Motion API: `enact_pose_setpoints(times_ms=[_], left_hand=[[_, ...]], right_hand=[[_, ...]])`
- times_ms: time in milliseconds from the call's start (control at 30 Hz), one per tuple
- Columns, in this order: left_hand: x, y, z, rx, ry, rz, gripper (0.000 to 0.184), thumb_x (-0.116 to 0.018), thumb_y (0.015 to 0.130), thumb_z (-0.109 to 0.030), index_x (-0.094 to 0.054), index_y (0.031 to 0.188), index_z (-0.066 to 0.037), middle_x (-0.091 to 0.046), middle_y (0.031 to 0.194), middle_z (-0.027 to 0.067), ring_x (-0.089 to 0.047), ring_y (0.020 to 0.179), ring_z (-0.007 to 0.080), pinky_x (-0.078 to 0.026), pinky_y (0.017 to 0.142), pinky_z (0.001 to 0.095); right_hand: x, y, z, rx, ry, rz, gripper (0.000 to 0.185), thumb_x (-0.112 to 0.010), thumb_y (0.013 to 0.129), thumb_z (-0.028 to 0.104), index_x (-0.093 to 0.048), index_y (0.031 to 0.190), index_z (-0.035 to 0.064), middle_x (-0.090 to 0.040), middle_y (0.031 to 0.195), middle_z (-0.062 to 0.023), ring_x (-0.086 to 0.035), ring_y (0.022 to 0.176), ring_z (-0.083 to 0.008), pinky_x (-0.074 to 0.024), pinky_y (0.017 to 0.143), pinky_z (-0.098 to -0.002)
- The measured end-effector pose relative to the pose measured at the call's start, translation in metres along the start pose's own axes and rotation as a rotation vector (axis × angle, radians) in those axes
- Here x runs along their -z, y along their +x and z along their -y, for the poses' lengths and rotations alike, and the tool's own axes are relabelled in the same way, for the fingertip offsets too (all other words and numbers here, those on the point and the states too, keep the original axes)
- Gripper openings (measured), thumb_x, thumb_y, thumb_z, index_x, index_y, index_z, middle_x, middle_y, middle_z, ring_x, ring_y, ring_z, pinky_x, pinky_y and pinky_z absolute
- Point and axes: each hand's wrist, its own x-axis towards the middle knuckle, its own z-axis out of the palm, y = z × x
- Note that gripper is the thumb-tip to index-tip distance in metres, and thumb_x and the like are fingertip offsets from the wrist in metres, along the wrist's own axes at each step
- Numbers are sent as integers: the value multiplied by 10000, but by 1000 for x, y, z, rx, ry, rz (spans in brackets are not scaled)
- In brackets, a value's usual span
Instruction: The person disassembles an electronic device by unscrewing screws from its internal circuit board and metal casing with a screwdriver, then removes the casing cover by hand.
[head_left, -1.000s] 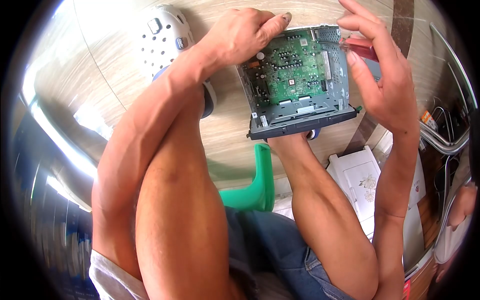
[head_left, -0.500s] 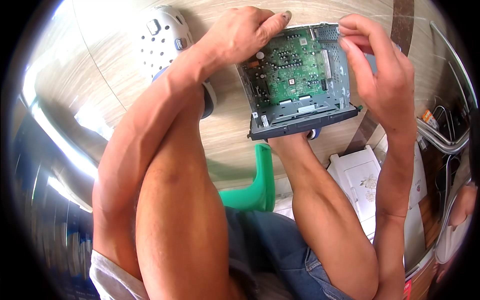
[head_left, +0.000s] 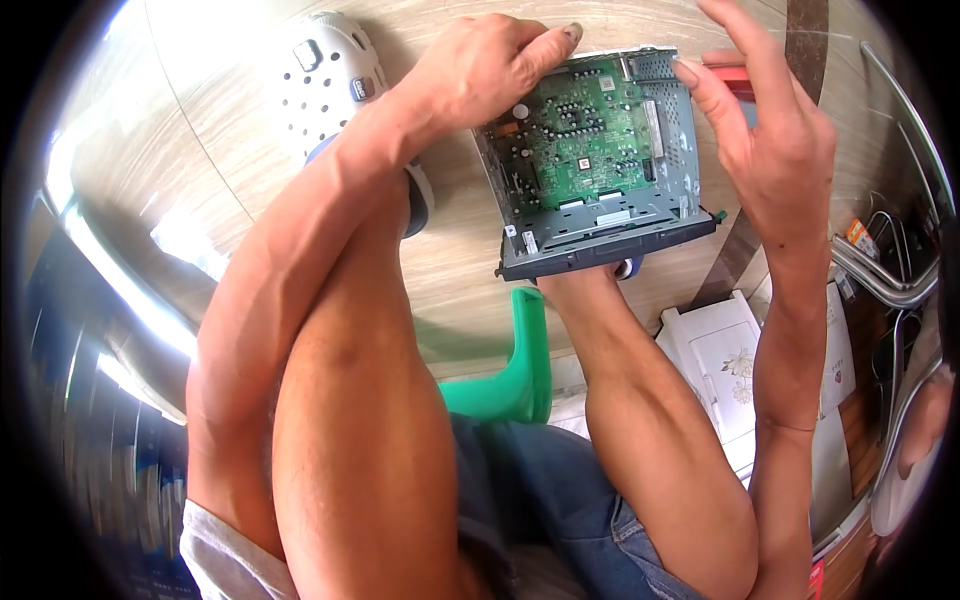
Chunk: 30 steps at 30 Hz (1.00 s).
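An opened metal electronics case [head_left: 690,165], box-shaped like a car stereo, is tilted towards me above the floor. Inside it lies a green circuit board [head_left: 560,160] with many small components, and a dark front panel [head_left: 610,250] forms the near edge. My left hand [head_left: 490,65] grips the case's far left corner, thumb along the back rim, its other fingers partly hidden. Just right of the case is my right hand [head_left: 765,120], with thumb and index finger apart and nothing visible between them. Behind those fingers shows part of a red object [head_left: 733,78], mostly hidden.
Below the case stands a green plastic piece [head_left: 530,360] between my legs. A white clog [head_left: 325,85] is on my left foot. To the right are a white box with a flower print [head_left: 715,360] and curved metal tubing [head_left: 890,285]. Another person's hand [head_left: 925,420] shows at the right edge.
My right hand has drawn away from the case's far right corner, and its fingers have spread. The red object has come into view behind them. My left hand and the case stay put.
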Motion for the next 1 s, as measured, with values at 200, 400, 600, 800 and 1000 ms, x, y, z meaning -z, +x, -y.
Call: enact_pose_setpoints(times_ms=[200, 400, 600, 800, 1000], left_hand=[[9, -11, -12, -33, -62, 14, 581, -423, 1071, -456, -681, 980, 56, -676, 767, 262, -686, 758, 382, -523, 749, 470], [0, 1, 0, -15, -29, -21, 575, -432, 1070, -446, -680, 956, 60, -669, 753, 264, -683, 714, 375, -528, 710, 459], [6, -3, -6, -10, -44, 25, 585, -427, 1070, -453, -681, 942, 58, -672, 767, 266, -689, 746, 376, -527, 732, 462], [-1, 3, 2, 9, -31, -12, 596, -418, 1070, -469, -687, 955, 50, -685, 774, 255, -690, 755, 373, -528, 747, 460], [-7, 6, 17, -99, 95, -69, 635, -414, 1031, -593, -730, 1076, -44, -710, 809, 197, -705, 843, 387, -546, 829, 458]], right_hand=[[-2, 2, 0, 175, 155, 72, 350, -635, 932, -55, -611, 1268, 39, -727, 1081, -133, -722, 960, -233, -555, 866, -327], [5, 1, 12, 6, -25, 42, 315, -719, 893, 70, -619, 1185, 4, -689, 1077, -201, -724, 885, -288, -600, 801, -361], [0, -1, -3, 76, 273, 113, 383, -607, 932, -77, -588, 1294, 47, -696, 1209, -151, -708, 998, -226, -540, 900, -333], [4, 8, 31, -166, -84, -5, 333, -753, 877, 84, -617, 1172, 14, -707, 1015, -190, -726, 860, -285, -583, 758, -371], [4, 1, -3, 59, 169, 61, 346, -667, 923, -30, -611, 1256, 42, -735, 1057, -118, -722, 927, -213, -559, 837, -324]])
